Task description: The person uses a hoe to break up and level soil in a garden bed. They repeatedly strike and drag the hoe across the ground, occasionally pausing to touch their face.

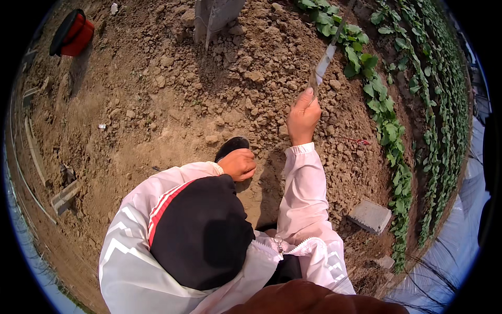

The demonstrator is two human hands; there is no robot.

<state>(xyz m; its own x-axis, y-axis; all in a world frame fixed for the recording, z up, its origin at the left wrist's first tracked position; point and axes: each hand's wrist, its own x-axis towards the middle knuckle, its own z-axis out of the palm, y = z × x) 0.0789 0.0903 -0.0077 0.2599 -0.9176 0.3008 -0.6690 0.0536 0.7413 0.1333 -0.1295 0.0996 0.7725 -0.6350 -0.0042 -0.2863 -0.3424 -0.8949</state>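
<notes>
My right hand (304, 117) grips the near end of a long, thin tool (325, 62). A pale flat section lies just beyond my fingers, and a narrow dark part runs up over the leafy plants (355, 51); its far end leaves the view. Below it lies cloddy brown soil (259, 90). My left hand (238, 165) hangs with curled fingers past my bent, black-clad knee (200, 235). Nothing shows in that hand, though its palm is hidden. Just beyond it is the toe of my black shoe (232, 147).
A concrete post (219, 17) stands ahead in the soil. A red-and-black bucket (76, 37) is at far left, above wooden pieces (64, 198). At right, a grey block (370, 216) lies beside the crop row; a small red item (361, 142) rests on the ground.
</notes>
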